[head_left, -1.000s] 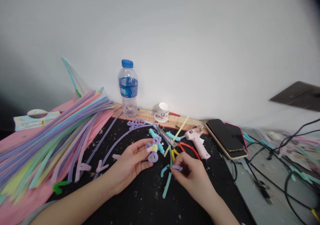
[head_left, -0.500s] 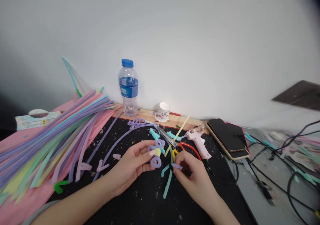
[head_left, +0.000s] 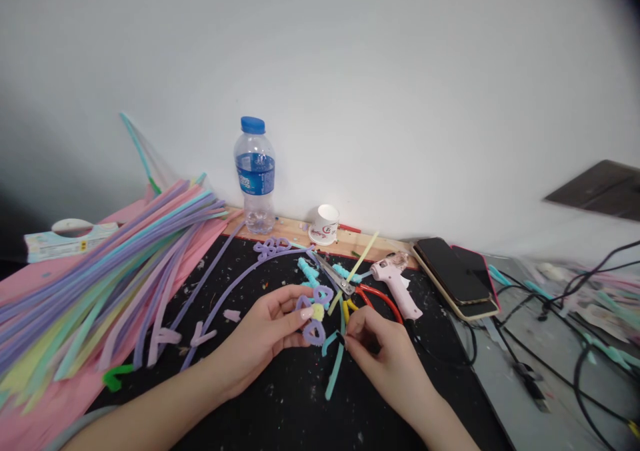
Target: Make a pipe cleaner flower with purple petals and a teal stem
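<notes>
Between the thumb and fingers of my left hand point(head_left: 280, 321) is a purple looped pipe-cleaner flower point(head_left: 314, 333) with a yellow centre. To its right, my right hand point(head_left: 383, 351) has thumb and fingertips pinched together at a small black piece point(head_left: 341, 338); whether it is gripped cannot be made out. Teal pipe-cleaner pieces point(head_left: 334, 374) lie just left of those fingertips. Behind the hands rest scissors with red handles point(head_left: 381, 299), a yellow-green strip point(head_left: 367, 254) and curled turquoise pieces point(head_left: 309, 272).
A heap of pastel pipe cleaners point(head_left: 125, 271) covers the left side. Along the wall stand a bottle point(head_left: 256, 174) and a paper cup point(head_left: 325, 224). A pink glue gun point(head_left: 397, 284), phones point(head_left: 453, 271) and black cables point(head_left: 520, 364) are on the right.
The small purple piece seen at my right fingertips before no longer shows. My left hand and the flower have shifted slightly right, and my right fingertips have drawn closer together.
</notes>
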Demonstrator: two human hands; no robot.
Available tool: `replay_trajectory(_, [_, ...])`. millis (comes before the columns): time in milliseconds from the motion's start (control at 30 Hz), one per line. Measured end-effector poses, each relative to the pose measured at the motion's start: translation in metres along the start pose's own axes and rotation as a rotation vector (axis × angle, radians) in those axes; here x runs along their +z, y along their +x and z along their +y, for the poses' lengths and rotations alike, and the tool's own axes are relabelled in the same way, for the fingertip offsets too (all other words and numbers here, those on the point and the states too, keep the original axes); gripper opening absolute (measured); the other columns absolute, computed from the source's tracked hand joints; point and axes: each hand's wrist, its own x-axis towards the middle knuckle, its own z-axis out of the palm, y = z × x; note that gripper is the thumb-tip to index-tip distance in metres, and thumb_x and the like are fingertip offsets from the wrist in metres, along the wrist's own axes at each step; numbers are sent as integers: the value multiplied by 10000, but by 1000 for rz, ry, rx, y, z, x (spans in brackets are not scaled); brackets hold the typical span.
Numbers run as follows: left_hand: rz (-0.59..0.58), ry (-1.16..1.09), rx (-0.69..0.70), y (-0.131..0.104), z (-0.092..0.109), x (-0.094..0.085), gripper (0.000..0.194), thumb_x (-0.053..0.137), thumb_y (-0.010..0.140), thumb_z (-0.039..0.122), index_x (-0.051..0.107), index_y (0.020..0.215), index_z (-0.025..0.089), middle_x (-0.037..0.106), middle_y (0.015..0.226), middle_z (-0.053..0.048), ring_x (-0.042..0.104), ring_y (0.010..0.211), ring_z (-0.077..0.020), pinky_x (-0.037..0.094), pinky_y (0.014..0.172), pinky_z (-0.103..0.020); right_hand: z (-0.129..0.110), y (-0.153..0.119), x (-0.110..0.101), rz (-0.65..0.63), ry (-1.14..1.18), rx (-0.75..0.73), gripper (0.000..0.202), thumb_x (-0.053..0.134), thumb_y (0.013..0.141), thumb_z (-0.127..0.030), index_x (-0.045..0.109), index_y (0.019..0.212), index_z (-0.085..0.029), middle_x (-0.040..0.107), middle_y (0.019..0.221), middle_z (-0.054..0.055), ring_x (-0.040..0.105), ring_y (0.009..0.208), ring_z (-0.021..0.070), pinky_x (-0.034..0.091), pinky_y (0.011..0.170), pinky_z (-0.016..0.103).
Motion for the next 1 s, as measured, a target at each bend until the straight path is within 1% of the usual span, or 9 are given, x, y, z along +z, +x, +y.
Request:
replay_trajectory(167, [-7,-13,11,1,1,-2,270,701,746,230,652,1007,183,615,817,-17,573,688,-104,513,632,-220,0,-1,-1,35,-24,-37,179,475,761,-43,434,780,-216,470,706,-27,462,592,124,388,534,227])
replay_trajectory(333, [40,-168,48,7,11,-10,250,658,777,144,642,1019,204,636,837,-4,598,667,-84,533,632,-192,5,-1,1,107,-91,-94,144,491,798,-64,485,813,-207,528,782,6,505,687,150,418,612,261])
replay_trajectory(467, [57,-218,58,10,15,-16,243,623,805,150,633,1032,235,643,804,23,598,641,-69,528,637,-168,5,0,9,108,-160,-124,132,498,832,-88,550,798,-205,519,672,-9,518,644,154,420,583,259])
replay_trajectory(533, [60,-214,63,11,15,-17,233,620,807,160,631,1026,240,641,814,25,596,645,-68,525,643,-169,2,0,14,99,-210,-134,112,516,838,-114,573,804,-203,504,622,-16,514,615,158,417,559,259])
replay_trajectory(600, [63,-214,60,12,15,-18,220,620,807,163,631,1012,243,638,828,24,593,651,-70,524,650,-176,-1,1,19,73,-256,-174,102,515,847,-127,587,850,-199,548,658,3,528,659,176,437,600,283])
replay_trajectory(700, [60,-220,54,13,16,-18,201,614,808,162,634,992,241,638,835,19,591,655,-79,518,638,-185,-7,6,27,-16,-313,-257,171,483,866,-113,582,979,-195,620,859,45,536,810,208,454,753,346])
replay_trajectory(800, [50,-222,54,14,17,-18,201,608,813,165,633,1002,232,635,823,16,582,654,-83,507,626,-186,-14,13,35,-104,-390,-292,279,488,866,-116,536,1132,-187,588,1068,72,506,944,238,438,849,397])
replay_trajectory(900, [45,-229,54,14,17,-19,200,599,823,161,631,1009,226,629,801,18,573,652,-83,500,630,-192,-20,18,42,-130,-482,-258,376,534,845,-164,484,1218,-183,553,1109,96,488,964,271,445,835,440])
replay_trajectory(1000, [50,-231,45,14,16,-19,201,596,826,162,629,1013,230,634,801,17,577,656,-89,497,616,-193,-23,22,47,-129,-541,-227,347,559,832,-202,508,1174,-184,548,1069,104,491,921,278,458,788,453])
